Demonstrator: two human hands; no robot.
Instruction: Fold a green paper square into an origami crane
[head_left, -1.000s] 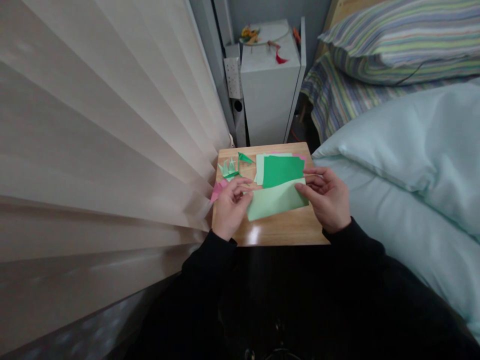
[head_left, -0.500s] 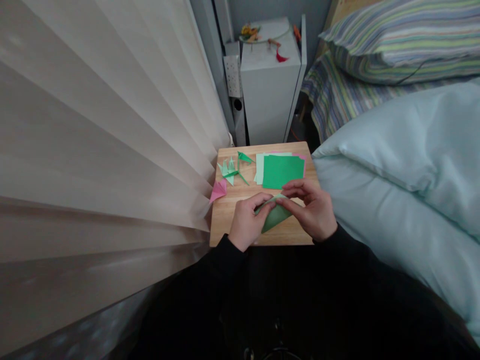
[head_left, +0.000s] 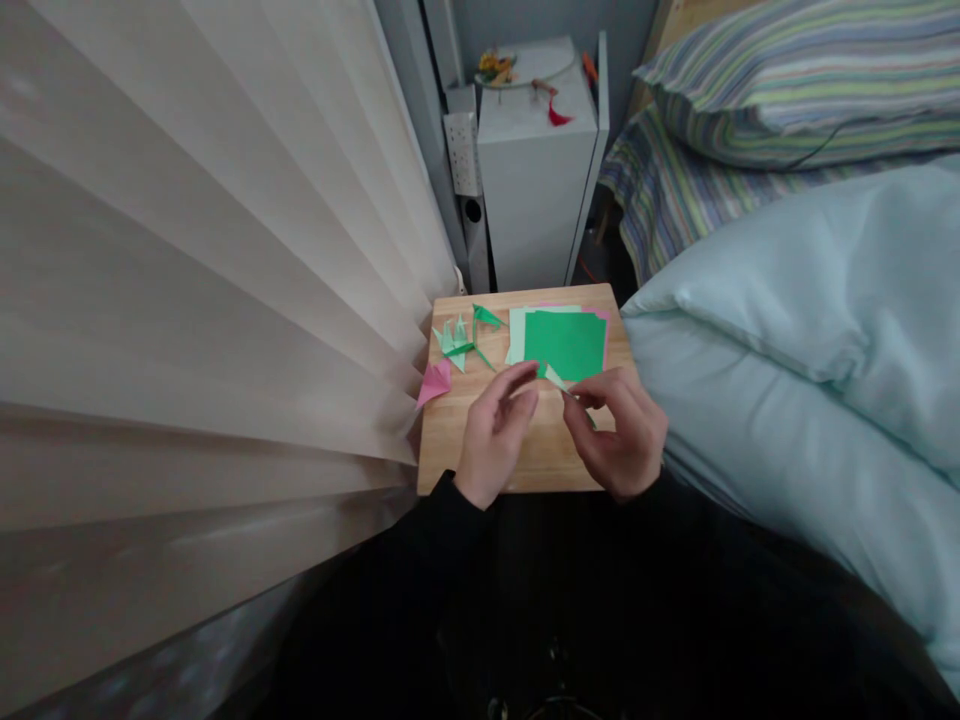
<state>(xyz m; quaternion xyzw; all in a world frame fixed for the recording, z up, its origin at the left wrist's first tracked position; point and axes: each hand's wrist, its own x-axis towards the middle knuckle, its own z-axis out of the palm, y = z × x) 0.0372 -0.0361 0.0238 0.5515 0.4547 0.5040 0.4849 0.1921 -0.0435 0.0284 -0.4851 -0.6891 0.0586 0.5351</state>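
My left hand (head_left: pixel 496 430) and my right hand (head_left: pixel 618 433) meet over a small wooden table (head_left: pixel 465 440). Between their fingertips is a folded light green paper (head_left: pixel 556 379), mostly hidden by the hands; only a pale corner shows. The right hand pinches it. The left hand's fingers lie close together against its left edge. Just beyond the hands lies a stack of paper sheets with a dark green sheet (head_left: pixel 564 343) on top. Folded green paper figures (head_left: pixel 463 338) sit at the table's far left, and a pink folded piece (head_left: pixel 434 382) hangs off the left edge.
Pale pleated curtains (head_left: pixel 210 300) hang along the left. A white cabinet (head_left: pixel 534 170) with small coloured items on top stands behind the table. A light blue duvet (head_left: pixel 810 330) and a striped pillow (head_left: pixel 802 80) fill the right. My dark-clothed lap is below.
A second ago the light green sheet lay open and flat between my hands. Both hands have since come together and the sheet is folded small, mostly hidden under my fingers.
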